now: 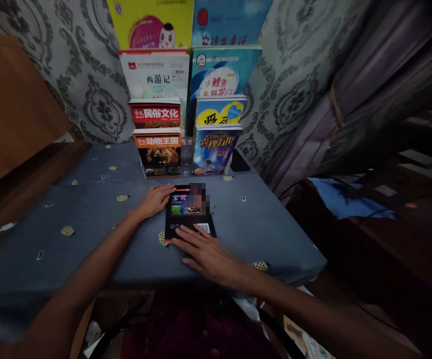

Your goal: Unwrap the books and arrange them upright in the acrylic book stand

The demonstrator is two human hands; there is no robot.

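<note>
Both hands seem to steady the dark book (188, 220), flat on the bench (249, 214) before the standing books (159, 154): the left hand's (156, 201) fingers rest loosely at its upper left corner, the right hand's (210, 253) spread over its lower edge, unclenched. Its black cover carries small colourful pictures (180, 205); blocky blurring hides the upper right.

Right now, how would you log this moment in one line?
left hand: at black book's upper-left corner | right hand: over its lower edge | book: flat on tablecloth | other books: standing behind
</note>
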